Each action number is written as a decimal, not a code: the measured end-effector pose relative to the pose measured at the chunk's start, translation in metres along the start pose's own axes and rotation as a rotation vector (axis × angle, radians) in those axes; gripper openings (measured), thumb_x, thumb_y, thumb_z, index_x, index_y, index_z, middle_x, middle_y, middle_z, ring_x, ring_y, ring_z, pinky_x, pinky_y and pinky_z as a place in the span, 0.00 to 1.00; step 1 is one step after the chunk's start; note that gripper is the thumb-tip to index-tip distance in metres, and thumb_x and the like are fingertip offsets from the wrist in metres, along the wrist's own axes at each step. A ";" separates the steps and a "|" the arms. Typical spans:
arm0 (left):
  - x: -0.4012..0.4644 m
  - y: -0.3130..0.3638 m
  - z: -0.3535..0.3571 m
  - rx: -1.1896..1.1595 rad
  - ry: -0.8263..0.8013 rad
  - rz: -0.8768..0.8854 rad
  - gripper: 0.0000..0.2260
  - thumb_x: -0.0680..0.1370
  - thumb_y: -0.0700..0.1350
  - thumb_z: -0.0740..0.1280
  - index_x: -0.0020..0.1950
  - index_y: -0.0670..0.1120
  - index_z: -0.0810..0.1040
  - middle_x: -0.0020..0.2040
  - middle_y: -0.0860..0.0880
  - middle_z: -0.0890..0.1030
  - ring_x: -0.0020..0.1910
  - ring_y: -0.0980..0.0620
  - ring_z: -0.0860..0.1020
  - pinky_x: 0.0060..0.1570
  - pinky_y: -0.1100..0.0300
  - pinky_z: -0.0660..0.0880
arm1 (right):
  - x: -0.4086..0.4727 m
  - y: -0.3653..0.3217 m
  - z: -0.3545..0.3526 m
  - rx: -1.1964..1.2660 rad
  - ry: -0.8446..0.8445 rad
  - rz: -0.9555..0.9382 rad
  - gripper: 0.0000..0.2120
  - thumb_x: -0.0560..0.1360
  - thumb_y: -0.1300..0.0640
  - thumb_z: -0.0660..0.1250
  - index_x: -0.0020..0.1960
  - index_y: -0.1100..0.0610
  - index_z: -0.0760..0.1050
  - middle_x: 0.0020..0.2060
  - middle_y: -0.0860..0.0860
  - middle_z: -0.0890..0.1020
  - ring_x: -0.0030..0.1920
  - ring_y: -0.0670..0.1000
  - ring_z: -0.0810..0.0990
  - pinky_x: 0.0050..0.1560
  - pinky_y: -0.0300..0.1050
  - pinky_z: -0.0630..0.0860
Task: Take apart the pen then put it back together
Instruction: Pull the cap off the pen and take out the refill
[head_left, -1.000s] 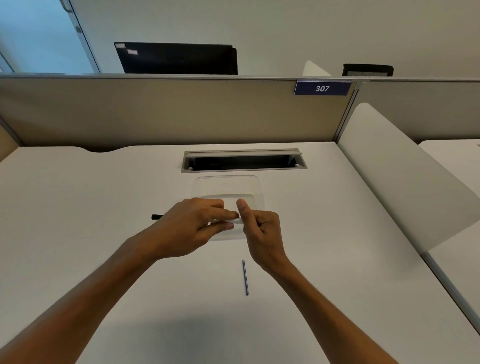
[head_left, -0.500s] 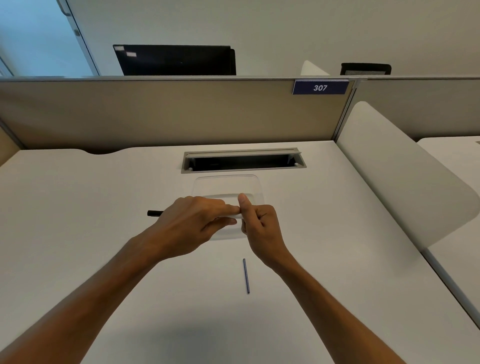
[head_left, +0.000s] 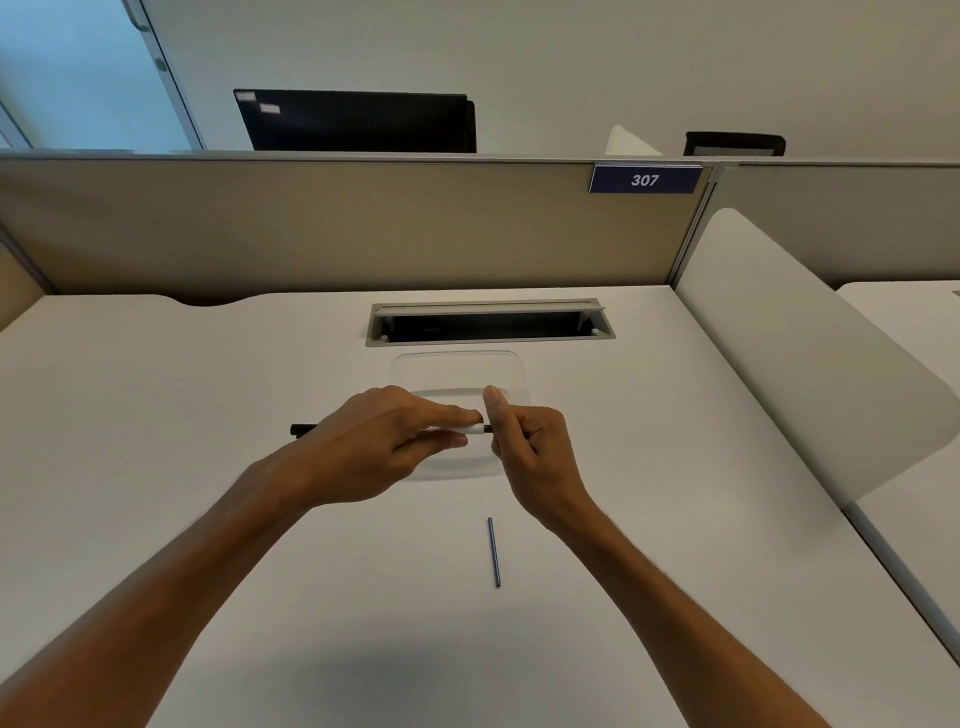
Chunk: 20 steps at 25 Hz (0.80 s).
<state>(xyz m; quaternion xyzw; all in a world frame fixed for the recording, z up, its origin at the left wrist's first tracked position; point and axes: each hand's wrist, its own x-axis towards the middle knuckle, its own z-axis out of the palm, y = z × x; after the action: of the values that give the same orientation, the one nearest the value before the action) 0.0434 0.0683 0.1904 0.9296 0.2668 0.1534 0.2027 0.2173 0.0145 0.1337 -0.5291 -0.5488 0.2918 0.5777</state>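
I hold the pen (head_left: 474, 428) level above the white desk (head_left: 156, 415), in front of a clear plastic tray (head_left: 457, 366). My left hand (head_left: 374, 447) is closed around its barrel; a black end (head_left: 304, 429) sticks out past that hand to the left, and the white barrel tip shows between thumb and forefinger. My right hand (head_left: 530, 447) pinches a short black piece at the barrel's right end, thumb upright. Most of the pen is hidden by my fingers. A thin dark refill rod (head_left: 493, 552) lies loose on the desk nearer to me, below my right hand.
A cable slot (head_left: 488, 322) is cut into the desk behind the tray. A beige partition (head_left: 311, 223) with a "307" label (head_left: 644, 179) closes the back. A white divider panel (head_left: 789, 343) slants along the right side.
Both hands stayed together at the pen. A small gap has opened at the barrel's right end, where a black piece now shows between the white barrel and my right hand.
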 end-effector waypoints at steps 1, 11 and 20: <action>0.000 0.000 -0.001 -0.003 0.002 0.001 0.18 0.79 0.54 0.59 0.66 0.51 0.75 0.61 0.52 0.80 0.55 0.54 0.79 0.55 0.62 0.73 | 0.001 -0.001 0.001 -0.006 -0.004 -0.012 0.24 0.81 0.54 0.60 0.26 0.59 0.68 0.21 0.55 0.67 0.25 0.47 0.65 0.28 0.35 0.62; -0.003 -0.002 0.000 0.012 0.037 -0.056 0.07 0.78 0.46 0.66 0.52 0.46 0.80 0.38 0.59 0.75 0.35 0.57 0.76 0.37 0.67 0.69 | 0.003 0.000 -0.005 -0.052 -0.016 0.008 0.18 0.77 0.46 0.65 0.35 0.58 0.73 0.28 0.53 0.74 0.31 0.44 0.71 0.34 0.37 0.69; -0.011 0.000 0.002 0.144 0.157 -0.043 0.16 0.76 0.55 0.62 0.56 0.47 0.81 0.45 0.52 0.84 0.37 0.58 0.76 0.36 0.68 0.68 | 0.000 0.000 -0.016 0.037 0.013 0.082 0.19 0.76 0.44 0.65 0.32 0.56 0.76 0.25 0.44 0.76 0.29 0.43 0.74 0.38 0.34 0.75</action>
<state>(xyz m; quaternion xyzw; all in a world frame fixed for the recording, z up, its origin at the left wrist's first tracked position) 0.0355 0.0618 0.1868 0.9209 0.3122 0.2016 0.1173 0.2323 0.0096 0.1359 -0.5422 -0.5174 0.3218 0.5786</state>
